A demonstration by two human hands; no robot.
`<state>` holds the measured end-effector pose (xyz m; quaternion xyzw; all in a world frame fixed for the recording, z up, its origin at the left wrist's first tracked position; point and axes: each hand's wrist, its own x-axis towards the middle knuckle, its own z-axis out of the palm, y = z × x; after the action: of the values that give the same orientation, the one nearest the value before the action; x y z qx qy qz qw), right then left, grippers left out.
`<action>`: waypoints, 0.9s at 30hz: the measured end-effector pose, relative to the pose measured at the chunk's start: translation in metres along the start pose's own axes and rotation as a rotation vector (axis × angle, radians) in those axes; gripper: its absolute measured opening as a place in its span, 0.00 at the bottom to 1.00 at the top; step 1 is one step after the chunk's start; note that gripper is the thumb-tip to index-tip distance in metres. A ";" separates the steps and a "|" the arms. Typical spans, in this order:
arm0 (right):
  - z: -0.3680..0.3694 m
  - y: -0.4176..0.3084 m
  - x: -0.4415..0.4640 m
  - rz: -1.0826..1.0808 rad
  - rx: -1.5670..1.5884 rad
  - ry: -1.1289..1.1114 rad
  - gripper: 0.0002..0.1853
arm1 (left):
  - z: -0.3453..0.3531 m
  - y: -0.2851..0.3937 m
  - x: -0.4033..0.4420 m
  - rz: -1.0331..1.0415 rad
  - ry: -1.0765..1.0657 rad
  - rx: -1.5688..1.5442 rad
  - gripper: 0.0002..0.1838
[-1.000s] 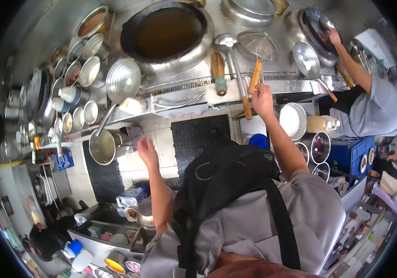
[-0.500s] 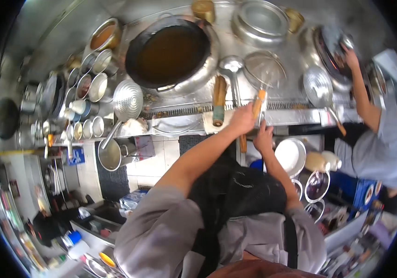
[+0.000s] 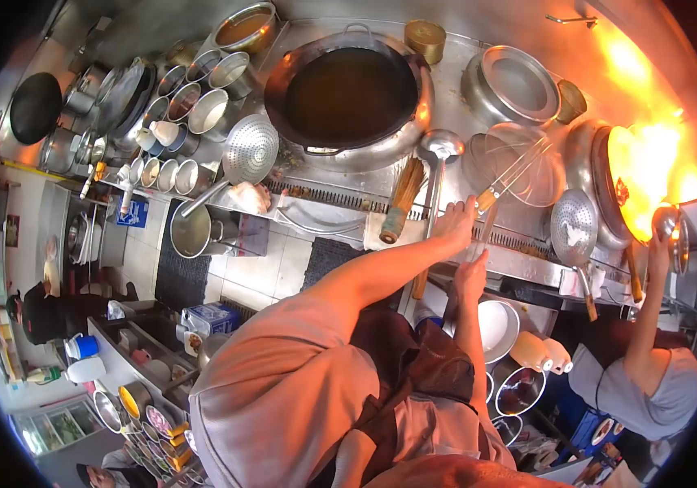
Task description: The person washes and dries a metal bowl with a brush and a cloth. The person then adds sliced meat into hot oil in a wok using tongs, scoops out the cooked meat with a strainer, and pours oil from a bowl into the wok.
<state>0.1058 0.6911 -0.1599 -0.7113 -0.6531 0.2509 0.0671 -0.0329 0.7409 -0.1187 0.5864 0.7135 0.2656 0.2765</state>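
Observation:
My left hand (image 3: 454, 228) is closed around the wooden handle of a wire whisk (image 3: 519, 171). The whisk's wires lie over a round mesh strainer (image 3: 550, 185) above the steel stove top. Just below, my right hand (image 3: 470, 273) is closed on the end of the strainer's handle (image 3: 487, 226); the fingers are partly hidden. To the left of my hands are a steel ladle (image 3: 441, 146) with a wooden handle and a bamboo brush (image 3: 404, 199). A perforated skimmer (image 3: 573, 226) rests on the right.
A large wok (image 3: 352, 98) of dark liquid sits ahead. At the right, a co-worker's hand (image 3: 659, 252) holds a ladle beside a flaming wok (image 3: 645, 175). A lidded steel pot (image 3: 519, 81) stands behind the strainer. Several metal containers (image 3: 207, 110) line the left.
Large flames have risen from the co-worker's wok, casting orange light. My view has shifted, and my hands with the whisk and strainer appear further right and slightly lower.

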 end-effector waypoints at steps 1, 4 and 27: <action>0.001 0.008 0.006 -0.057 -0.006 0.064 0.36 | -0.019 0.005 -0.004 0.003 0.011 -0.003 0.38; 0.000 0.023 0.012 -0.139 0.096 0.158 0.32 | -0.067 0.002 -0.012 0.102 0.195 -0.189 0.38; -0.089 -0.238 0.076 -0.558 0.327 -0.231 0.15 | -0.289 -0.229 -0.295 -0.308 0.605 -1.105 0.12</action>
<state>-0.0664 0.8180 -0.0029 -0.4521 -0.7768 0.4033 0.1717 -0.3483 0.3955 -0.0513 0.1478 0.5940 0.7045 0.3593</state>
